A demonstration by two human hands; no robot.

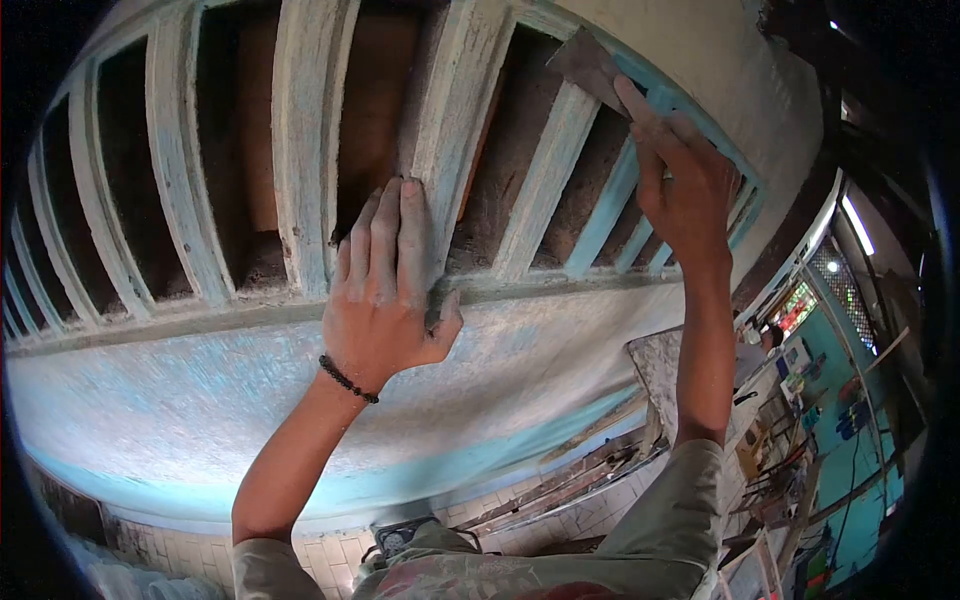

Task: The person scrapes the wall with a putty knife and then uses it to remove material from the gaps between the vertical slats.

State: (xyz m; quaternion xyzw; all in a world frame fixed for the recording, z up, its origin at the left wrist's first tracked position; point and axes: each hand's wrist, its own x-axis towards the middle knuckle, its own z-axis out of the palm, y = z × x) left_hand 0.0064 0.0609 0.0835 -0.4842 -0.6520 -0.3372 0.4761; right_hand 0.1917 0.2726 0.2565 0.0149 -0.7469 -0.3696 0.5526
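Observation:
My right hand [688, 180] grips a putty knife [588, 70], its index finger stretched along the blade. The broad metal blade lies at the top end of a slat [550, 175], by the upper frame [640, 65] of a wooden grille. Its handle is hidden in my hand. My left hand [380, 265], dusty and with a black beaded bracelet [348, 380] at the wrist, lies with fingers stretched up over the sill [250, 317] and against the grille. Its fingertips touch the foot of a slat [450, 110]. Worn white and light blue paint covers the slats.
Below the sill runs a wall [200, 390] with patchy white and blue paint. Boards [560, 490] lie along the tiled floor [325, 555]. At right, another person [750, 355] is near a cluttered area by a turquoise wall [828, 350]. Plastic sheeting [130, 575] lies bottom left.

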